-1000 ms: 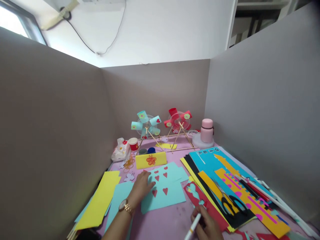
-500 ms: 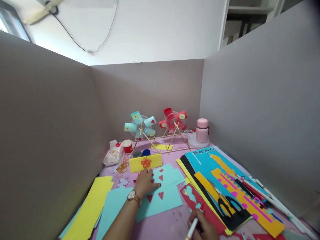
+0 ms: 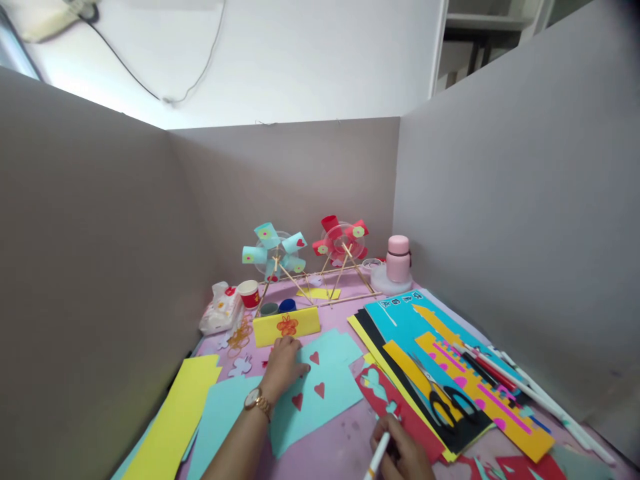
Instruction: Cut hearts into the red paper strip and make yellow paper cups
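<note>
My left hand (image 3: 284,365), with a gold watch at the wrist, lies palm down on light blue paper (image 3: 327,400). Its thumb is apart from the fingers, which reach the foot of a folded yellow card (image 3: 266,331) bearing an orange flower drawing. What lies beneath the palm is hidden. Small red paper hearts (image 3: 319,389) rest on the blue sheet to its right. At the front, my right hand (image 3: 403,450) is closed round a white marker (image 3: 379,455). Beside it lies red paper (image 3: 413,427) with light blue cut-outs on top.
Black-handled scissors (image 3: 443,400) lie on stacked coloured sheets (image 3: 395,313) at right, near several pens. Yellow strips (image 3: 175,407) lie at left. Behind stand a blue paper-and-stick wheel (image 3: 276,257), a red one (image 3: 343,243), a paper cup (image 3: 249,293) and a pink flask (image 3: 399,259).
The small hearts at the top of the blue sheet and by my left fingers no longer show. My left thumb has drawn in towards the fingers. The whole view has shifted slightly.
</note>
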Demonstrator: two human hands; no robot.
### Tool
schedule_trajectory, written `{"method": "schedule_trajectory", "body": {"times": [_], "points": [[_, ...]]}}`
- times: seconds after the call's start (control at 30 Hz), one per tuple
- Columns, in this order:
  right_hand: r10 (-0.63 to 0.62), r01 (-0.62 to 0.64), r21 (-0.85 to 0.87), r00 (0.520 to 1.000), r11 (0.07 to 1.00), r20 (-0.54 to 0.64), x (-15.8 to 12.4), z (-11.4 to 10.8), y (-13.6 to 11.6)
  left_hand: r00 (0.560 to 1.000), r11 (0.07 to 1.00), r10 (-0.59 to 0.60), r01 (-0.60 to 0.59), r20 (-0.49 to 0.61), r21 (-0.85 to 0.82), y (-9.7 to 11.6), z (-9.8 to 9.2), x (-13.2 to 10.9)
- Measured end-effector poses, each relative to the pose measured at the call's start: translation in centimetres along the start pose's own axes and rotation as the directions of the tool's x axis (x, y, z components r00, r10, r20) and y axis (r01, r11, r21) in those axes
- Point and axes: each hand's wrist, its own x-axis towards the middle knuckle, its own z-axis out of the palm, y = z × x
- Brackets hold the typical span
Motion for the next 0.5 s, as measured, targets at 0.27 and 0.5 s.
{"method": "schedule_trajectory", "body": {"times": [0.27,0.5], "points": [[-0.074,0.074,-0.037,0.997,0.997,0.004,0.0,0.0,-0.1,1.000,0.945,0.002,0.006,0.024,-0.327,-1.2,-3.1,-0.4],[-0.102,0.102,-0.046,0.995,0.994,0.004,-0.1,-0.1,-0.5,0.984,0.876,0.040,0.048,0.172,-0.480,-1.3,-6.3,-2.1]]}}
